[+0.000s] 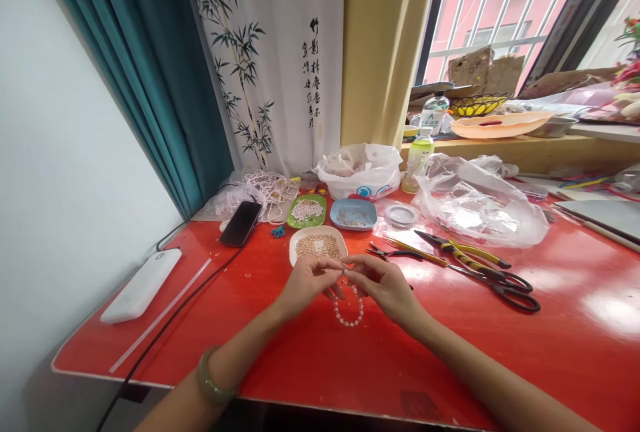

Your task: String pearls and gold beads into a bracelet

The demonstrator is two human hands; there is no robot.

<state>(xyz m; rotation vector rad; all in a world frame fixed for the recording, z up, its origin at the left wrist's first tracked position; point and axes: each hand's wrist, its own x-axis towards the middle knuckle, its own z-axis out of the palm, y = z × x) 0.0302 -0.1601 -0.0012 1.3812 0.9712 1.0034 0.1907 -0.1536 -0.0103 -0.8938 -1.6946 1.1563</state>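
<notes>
A beaded bracelet (349, 323) of pale beads hangs as a loop below my fingers, over the red table. My left hand (310, 283) pinches one side at the top of the loop, thumb against index finger. From the other side, my right hand (383, 285) pinches it as well, so the fingertips of both hands meet. What lies exactly between them is too small to make out. Just beyond my hands sits a white dish (295, 240) of gold beads. Behind it are a green dish (291, 222) of pinkish beads and a blue dish (354, 205) holding small pieces.
Pliers (480, 253), scissors (505, 282) and a tweezer-like tool (415, 251) lie to the right, near a crumpled plastic bag (485, 209). On the left are a phone (241, 224), a white power bank (141, 285) and a black cable (187, 304). Bead strands (273, 189) lie behind.
</notes>
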